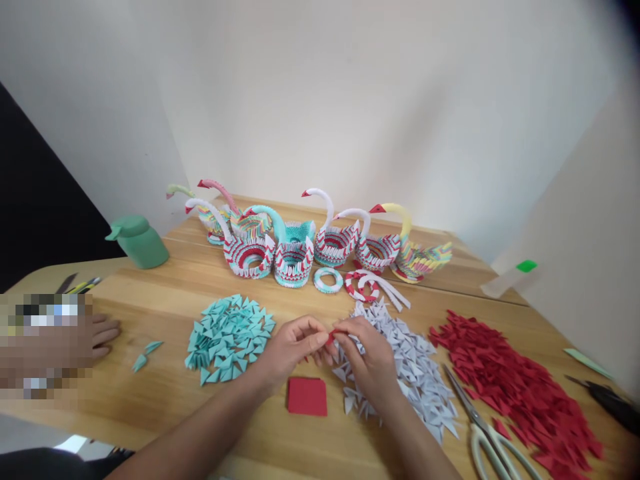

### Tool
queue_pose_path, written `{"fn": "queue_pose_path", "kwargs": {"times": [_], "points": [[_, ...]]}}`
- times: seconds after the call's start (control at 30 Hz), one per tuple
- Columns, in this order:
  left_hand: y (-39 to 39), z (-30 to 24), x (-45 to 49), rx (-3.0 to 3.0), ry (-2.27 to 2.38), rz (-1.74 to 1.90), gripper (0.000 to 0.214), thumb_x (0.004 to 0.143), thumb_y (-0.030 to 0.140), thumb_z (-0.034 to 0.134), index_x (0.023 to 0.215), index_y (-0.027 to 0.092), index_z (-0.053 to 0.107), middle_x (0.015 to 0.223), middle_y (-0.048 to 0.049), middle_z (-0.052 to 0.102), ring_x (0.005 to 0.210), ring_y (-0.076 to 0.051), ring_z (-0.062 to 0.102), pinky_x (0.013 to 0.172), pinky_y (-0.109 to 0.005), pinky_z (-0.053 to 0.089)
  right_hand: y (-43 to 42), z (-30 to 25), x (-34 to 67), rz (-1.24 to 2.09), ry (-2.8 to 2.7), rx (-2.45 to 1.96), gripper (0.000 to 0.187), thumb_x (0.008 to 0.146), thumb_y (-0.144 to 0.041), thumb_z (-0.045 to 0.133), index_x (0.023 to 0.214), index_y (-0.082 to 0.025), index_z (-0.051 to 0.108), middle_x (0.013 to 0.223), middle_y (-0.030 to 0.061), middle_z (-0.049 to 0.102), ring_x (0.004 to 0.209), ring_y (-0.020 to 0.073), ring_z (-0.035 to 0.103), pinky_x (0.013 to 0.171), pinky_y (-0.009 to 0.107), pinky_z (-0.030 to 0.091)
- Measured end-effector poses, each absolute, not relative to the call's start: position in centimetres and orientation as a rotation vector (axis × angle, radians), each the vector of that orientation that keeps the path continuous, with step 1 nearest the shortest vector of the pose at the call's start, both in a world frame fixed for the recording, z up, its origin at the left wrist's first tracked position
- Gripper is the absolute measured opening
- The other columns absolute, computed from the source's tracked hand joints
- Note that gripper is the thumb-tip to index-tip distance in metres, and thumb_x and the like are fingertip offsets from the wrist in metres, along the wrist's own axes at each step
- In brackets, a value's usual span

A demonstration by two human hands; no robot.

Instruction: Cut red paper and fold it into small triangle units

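Over the table's middle, my left hand (296, 347) and my right hand (367, 353) meet fingertip to fingertip. Both pinch one small piece of red paper (331, 339), mostly covered by the fingers. Just below them lies a stack of red paper rectangles (307, 397). To the left is a pile of folded turquoise paper triangles (227, 340). A pile of pale lavender-white triangles (415, 367) spreads beneath and beyond my right hand. Farther right lies a heap of red folded triangles (520, 387).
Several folded-paper swans (294, 261) stand at the back, with paper rings (329, 281) before them. Scissors (483, 423) lie at right, near a black-handled tool (613, 403). A green jug (143, 243) stands left. Another person's hand (104, 333) rests on the left edge.
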State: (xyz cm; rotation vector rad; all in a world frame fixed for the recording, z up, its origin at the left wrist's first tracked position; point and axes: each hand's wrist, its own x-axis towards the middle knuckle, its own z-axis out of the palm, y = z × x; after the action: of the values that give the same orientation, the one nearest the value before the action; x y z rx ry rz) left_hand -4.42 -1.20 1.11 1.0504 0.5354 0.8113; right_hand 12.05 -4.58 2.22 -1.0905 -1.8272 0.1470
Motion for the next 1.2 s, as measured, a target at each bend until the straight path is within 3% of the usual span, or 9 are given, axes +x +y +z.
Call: {"fn": "queue_pose_path", "kwargs": {"times": [0.1,0.2,0.33,0.5,0.67,0.77,0.9,1.03,1.2], "points": [[-1.0,0.8,-4.3,0.942,0.52,0.857,0.034,0.072,0.041,0.071,0.084,0.015,0.054,0.073,-0.0038,0.069,0.064,-0.015,0.065,0.056,-0.022,0.044,-4.4,2.3,12.3,0.036,-1.901,-1.059,0.031,0.088,-0.014,0.052,0.117,-0.024,0.058,0.099,0.0085,0.067,0.092,0.0212,0.062,0.079,0.036,0.05],[-0.7,0.6,-4.1,0.871,0.509,0.914,0.039,0.067,0.041,0.075,0.088,0.015,0.055,0.07,-0.002,0.068,0.062,-0.015,0.064,0.055,-0.023,0.046,-4.3,2.5,12.4,-0.049,-1.95,-1.018,0.037,0.088,-0.013,0.05,0.123,-0.025,0.056,0.108,0.0104,0.065,0.101,0.023,0.06,0.086,0.041,0.049],[-0.6,0.5,-4.0,0.833,0.521,0.957,0.043,0.066,0.041,0.077,0.094,0.014,0.058,0.075,-0.0036,0.067,0.065,-0.014,0.063,0.057,-0.024,0.048,-4.3,2.7,12.2,-0.123,-1.944,-0.985,0.033,0.088,-0.013,0.051,0.117,-0.025,0.061,0.109,0.0105,0.066,0.102,0.0238,0.059,0.085,0.043,0.049],[-0.7,0.4,-3.9,0.842,0.559,0.957,0.051,0.064,0.039,0.078,0.104,0.015,0.058,0.078,-0.0029,0.066,0.063,-0.012,0.06,0.061,-0.025,0.047,-4.4,2.3,12.0,-0.076,-1.933,-1.007,0.018,0.085,-0.012,0.056,0.094,-0.023,0.066,0.087,0.0068,0.067,0.083,0.0201,0.06,0.074,0.036,0.049],[-0.8,1.1,-4.1,0.957,0.614,0.943,0.054,0.067,0.04,0.075,0.112,0.016,0.057,0.081,-0.0029,0.065,0.071,-0.014,0.061,0.067,-0.025,0.046,-4.4,1.8,12.3,-0.126,-2.028,-1.051,0.019,0.087,-0.012,0.052,0.091,-0.023,0.067,0.079,0.0051,0.068,0.074,0.0172,0.058,0.066,0.031,0.044],[-0.7,1.2,-4.3,1.122,0.708,0.946,0.036,0.07,0.043,0.07,0.092,0.014,0.064,0.075,-0.0015,0.064,0.071,-0.013,0.058,0.067,-0.023,0.045,-4.4,2.0,12.3,-0.176,-2.033,-1.053,0.021,0.086,-0.01,0.051,0.088,-0.024,0.068,0.077,0.0047,0.068,0.074,0.0171,0.057,0.066,0.031,0.044],[-0.4,0.6,-4.4,1.318,0.863,0.895,0.036,0.074,0.047,0.061,0.059,0.014,0.055,0.051,0.0047,0.045,0.047,-0.008,0.04,0.046,-0.019,0.035,-4.4,2.3,12.2,-0.163,-2.022,-1.032,0.023,0.085,-0.009,0.051,0.09,-0.025,0.068,0.081,0.005,0.068,0.078,0.0183,0.057,0.07,0.032,0.045],[-0.3,0.2,-4.5,1.434,0.909,0.984,0.031,0.078,0.04,0.056,0.06,0.015,0.055,0.054,0.0027,0.049,0.051,-0.009,0.043,0.051,-0.02,0.036,-4.1,2.1,12.2,-0.043,-1.954,-1.054,0.023,0.085,-0.011,0.053,0.094,-0.025,0.067,0.092,0.0068,0.066,0.086,0.0204,0.059,0.075,0.036,0.047],[-0.6,0.8,-4.6,1.577,0.99,1.037,0.025,0.079,0.032,0.053,0.062,0.015,0.058,0.054,0.0018,0.052,0.052,-0.01,0.045,0.051,-0.02,0.037,-3.6,1.7,12.6,0.083,-1.957,-1.074,0.019,0.087,-0.014,0.053,0.092,-0.025,0.068,0.09,0.0059,0.067,0.086,0.0205,0.06,0.075,0.037,0.048]]}}
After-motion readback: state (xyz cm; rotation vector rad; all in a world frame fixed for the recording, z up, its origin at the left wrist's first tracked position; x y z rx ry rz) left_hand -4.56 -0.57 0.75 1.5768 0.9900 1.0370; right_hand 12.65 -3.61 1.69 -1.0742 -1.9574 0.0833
